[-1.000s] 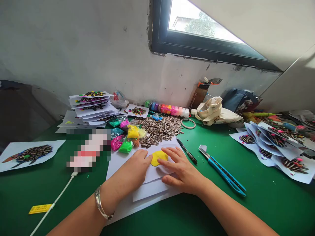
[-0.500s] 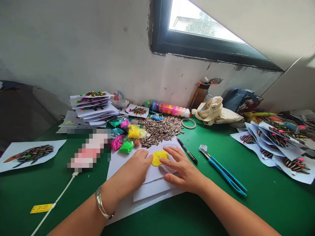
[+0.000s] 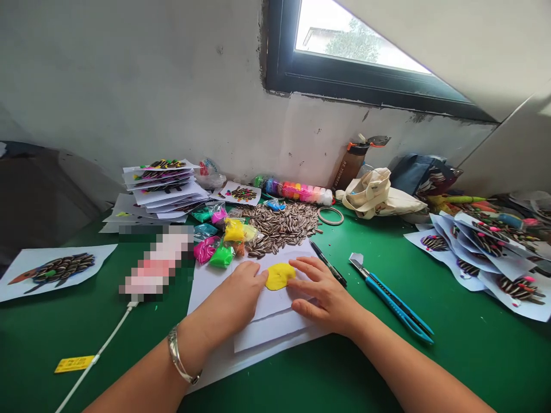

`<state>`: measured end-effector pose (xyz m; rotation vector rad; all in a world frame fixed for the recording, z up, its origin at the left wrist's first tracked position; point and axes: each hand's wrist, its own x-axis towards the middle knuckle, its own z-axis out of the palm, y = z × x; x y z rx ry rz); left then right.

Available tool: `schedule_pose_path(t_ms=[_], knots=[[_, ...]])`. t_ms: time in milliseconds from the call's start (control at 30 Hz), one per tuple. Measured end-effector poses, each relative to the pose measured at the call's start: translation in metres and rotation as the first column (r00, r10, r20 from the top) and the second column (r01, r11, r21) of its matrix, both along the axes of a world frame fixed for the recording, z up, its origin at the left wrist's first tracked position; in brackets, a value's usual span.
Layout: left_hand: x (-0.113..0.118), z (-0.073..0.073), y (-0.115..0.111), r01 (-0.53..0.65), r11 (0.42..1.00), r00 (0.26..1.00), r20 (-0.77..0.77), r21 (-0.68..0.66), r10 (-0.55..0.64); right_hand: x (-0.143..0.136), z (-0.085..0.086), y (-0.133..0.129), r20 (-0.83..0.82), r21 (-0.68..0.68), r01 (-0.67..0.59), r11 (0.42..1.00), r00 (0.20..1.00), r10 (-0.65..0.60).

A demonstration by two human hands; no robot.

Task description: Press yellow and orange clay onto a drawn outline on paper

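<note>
A flattened, roughly oval piece of yellow modelling clay (image 3: 280, 276) lies on the upper sheet of white paper (image 3: 269, 335). My left hand (image 3: 236, 295) rests on the paper to the left of the clay, its thumb tip at the clay's left edge; the other fingers are partly hidden behind the hand. On the right side, my right hand (image 3: 325, 292) has its fingers spread, the fingertips beside the clay's right edge. Neither hand lifts anything.
Sunflower seeds (image 3: 279, 226) are heaped behind the paper, with bagged coloured clay (image 3: 221, 255) at their left. A pen (image 3: 328, 264) and blue tweezers (image 3: 398, 307) lie right. Stacks of seed pictures (image 3: 166, 192) stand at both sides. A white cable (image 3: 109, 338) crosses the left front.
My right hand has drawn slightly to the right, its fingers coming off the clay's surface to its edge. My left hand stays in almost the same place.
</note>
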<state>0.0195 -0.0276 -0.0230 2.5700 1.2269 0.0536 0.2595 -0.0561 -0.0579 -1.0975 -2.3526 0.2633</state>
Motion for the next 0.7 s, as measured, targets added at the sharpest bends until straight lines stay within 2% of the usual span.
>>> schedule_pose_path(t_ms=[167,367,567,700], knots=[[0.0002,0.0004,-0.0005,0.005,1.0,1.0,-0.007,-0.006,-0.005,-0.0021,0.0023,-0.0017,0.06,-0.014,0.0,1.0,0.998,0.001],[0.0003,0.0008,-0.0004,0.002,1.0,1.0,-0.012,0.003,-0.001,-0.0004,0.0014,-0.0009,0.025,0.043,0.021,0.999,0.999,-0.022],[-0.0005,-0.0018,-0.0003,0.012,1.0,1.0,-0.016,0.005,-0.012,-0.0038,0.0008,-0.0011,0.109,0.014,0.006,1.0,0.994,-0.008],[-0.0014,-0.0045,0.0002,0.018,1.0,1.0,-0.002,0.021,-0.018,-0.0059,-0.0024,-0.0006,0.143,0.03,0.062,0.998,0.988,-0.066]])
